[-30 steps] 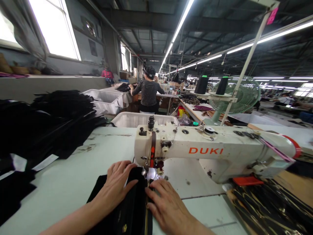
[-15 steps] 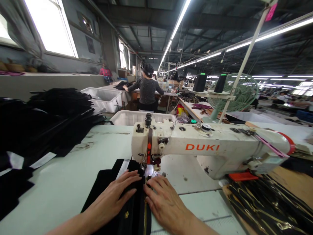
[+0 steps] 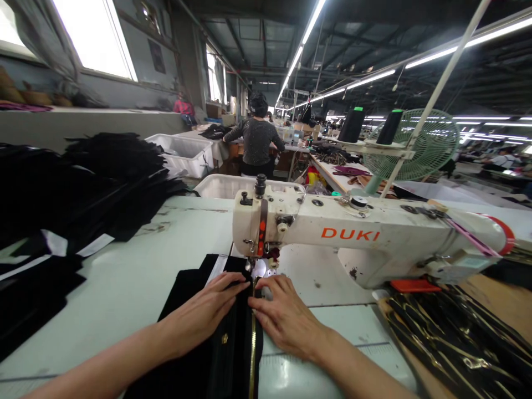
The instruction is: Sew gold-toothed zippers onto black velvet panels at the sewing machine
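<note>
Black fabric lies on the pale green sewing table under the front of a white sewing machine. A zipper with gold teeth runs along its right side towards the presser foot, where a small light shines. My left hand rests open on the fabric, fingers stretched towards the zipper. From the other side my right hand touches the zipper with bent, parted fingertips. A gold-coloured zipper pull shows on the fabric. The fingers partly cover the fabric near the needle.
Stacked black fabric pieces fill the left side. Gold-toothed zippers lie at the right. Behind the machine stand a white bin, thread cones and a green fan. A person sits farther back, facing away.
The whole view has shifted, so the machine appears higher and slightly to the right. My right hand's fingers are more arched over the zipper. My left hand still lies on the fabric.
</note>
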{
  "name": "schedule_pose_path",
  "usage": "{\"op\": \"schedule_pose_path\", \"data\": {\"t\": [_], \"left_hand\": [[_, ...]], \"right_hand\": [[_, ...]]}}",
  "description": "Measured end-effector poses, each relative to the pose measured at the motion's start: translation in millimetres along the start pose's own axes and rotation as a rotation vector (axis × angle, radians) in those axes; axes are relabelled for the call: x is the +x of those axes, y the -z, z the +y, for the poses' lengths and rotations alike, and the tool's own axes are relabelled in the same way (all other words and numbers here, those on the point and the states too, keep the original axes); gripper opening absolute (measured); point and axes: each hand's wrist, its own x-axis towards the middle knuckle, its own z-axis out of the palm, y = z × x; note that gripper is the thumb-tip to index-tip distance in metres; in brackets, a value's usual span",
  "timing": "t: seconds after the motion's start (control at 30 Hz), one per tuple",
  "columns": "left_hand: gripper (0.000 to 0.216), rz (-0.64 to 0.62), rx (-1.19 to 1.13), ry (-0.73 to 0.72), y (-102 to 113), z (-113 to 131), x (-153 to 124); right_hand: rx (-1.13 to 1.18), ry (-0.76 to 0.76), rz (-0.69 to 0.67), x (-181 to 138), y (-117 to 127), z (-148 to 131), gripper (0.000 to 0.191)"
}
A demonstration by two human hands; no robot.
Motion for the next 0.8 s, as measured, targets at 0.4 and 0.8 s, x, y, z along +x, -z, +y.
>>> {"op": "schedule_pose_path", "data": {"t": [0.4,0.8], "left_hand": [[0.038,0.013,0.009,0.000,3,4,1],[0.048,0.233,0.350,-0.209,-15,10,-12]], "right_hand": [[0.424,0.329,-0.395,-15,41,-39,0.033],[-0.096,0.004,0.093,0,-11,1,0.037]]}}
